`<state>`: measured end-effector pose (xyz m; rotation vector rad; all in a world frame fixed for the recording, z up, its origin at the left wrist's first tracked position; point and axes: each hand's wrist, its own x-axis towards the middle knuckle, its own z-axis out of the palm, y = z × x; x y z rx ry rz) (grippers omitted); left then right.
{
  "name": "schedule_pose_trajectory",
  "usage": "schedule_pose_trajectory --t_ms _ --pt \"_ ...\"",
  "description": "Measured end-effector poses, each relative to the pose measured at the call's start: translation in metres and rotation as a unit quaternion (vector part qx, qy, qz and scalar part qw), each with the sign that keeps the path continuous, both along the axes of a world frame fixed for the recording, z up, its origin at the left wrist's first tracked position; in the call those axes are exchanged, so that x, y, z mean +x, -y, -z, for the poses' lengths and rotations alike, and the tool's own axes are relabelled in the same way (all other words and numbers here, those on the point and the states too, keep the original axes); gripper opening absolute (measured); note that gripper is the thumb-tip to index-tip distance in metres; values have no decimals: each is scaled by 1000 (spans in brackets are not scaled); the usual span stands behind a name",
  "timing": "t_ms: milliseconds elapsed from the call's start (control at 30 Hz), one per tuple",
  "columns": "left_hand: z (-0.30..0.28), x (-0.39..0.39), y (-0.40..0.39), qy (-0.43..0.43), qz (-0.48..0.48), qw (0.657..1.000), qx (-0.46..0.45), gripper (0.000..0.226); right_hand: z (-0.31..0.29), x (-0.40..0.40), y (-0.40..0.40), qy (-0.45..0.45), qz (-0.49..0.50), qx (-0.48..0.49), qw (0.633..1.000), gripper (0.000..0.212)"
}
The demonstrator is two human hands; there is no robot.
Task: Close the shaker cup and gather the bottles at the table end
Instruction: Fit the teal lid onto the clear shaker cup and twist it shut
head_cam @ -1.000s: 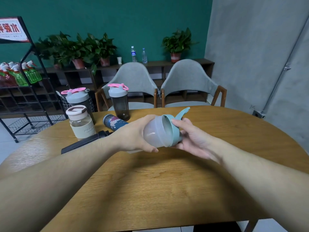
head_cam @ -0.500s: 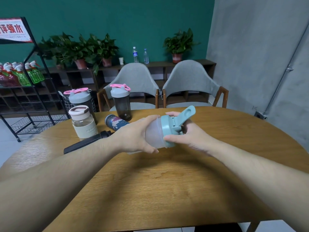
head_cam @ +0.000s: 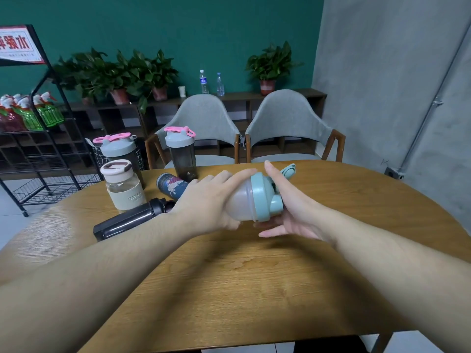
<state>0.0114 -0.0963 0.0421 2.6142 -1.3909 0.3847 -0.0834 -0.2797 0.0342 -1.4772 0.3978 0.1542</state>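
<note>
The shaker cup [head_cam: 242, 202] was held on its side above the wooden surface [head_cam: 254, 276], its body wrapped by the left hand [head_cam: 206, 202]. The right hand [head_cam: 288, 212], fingers spread, was pressed against its teal lid [head_cam: 262, 197]. Bottles [head_cam: 181, 154] were grouped at the far left.

Teal back wall [head_cam: 178, 26], grey side wall [head_cam: 382, 72], two grey chairs [head_cam: 204, 126], potted plants [head_cam: 117, 72], black wire rack [head_cam: 38, 138]

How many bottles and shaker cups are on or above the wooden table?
6: teal-lidded shaker held in both hands; two pink-capped shakers at the far-left end; cream-lidded jar; patterned bottle and black bottle lying down.
</note>
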Motion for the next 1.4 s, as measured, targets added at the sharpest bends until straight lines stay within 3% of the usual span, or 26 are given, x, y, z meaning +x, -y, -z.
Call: schedule_pose_trajectory --t_ms 67,133,233,300,367,433,533,733,833,1000,1200,1300,1400 --pt "-2 6 -4 -108 10 993 -37 113 8 0 7 62 67 -109 990 117" --pt "-4 12 -8 -202 34 977 -57 112 11 -6 16 192 95 -275 937 113" --pt "-8 17 -12 -263 53 963 -39 111 8 -16 29 342 6 -499 796 109" --pt "-8 19 -12 -292 63 954 -30 111 4 -14 33 337 -89 -625 698 111" --pt "-7 17 -10 -308 71 948 -27 112 3 -10 31 313 -144 -686 641 108" --pt "-7 14 -10 -306 71 949 -30 112 1 -8 28 306 -149 -668 662 106" --pt "-7 6 -9 -255 56 965 -16 112 -2 -11 23 277 -149 -604 733 103" --pt "-4 -1 -5 -9 25 999 20 105 -2 -10 8 154 -106 -376 908 81" --pt "-1 -2 -5 62 18 997 29 101 -7 -7 3 87 -101 -242 961 69" --pt "2 -2 -5 98 28 995 21 108 -2 -7 3 99 -71 -171 978 66" --pt "-32 5 -7 -50 63 994 73 131 6 -11 6 195 -56 -251 947 75" --pt "-43 7 -11 -122 13 983 139 123 5 -17 4 217 -67 -311 923 82" --pt "-34 5 -11 -93 9 989 118 107 5 -17 4 213 -67 -315 922 82"
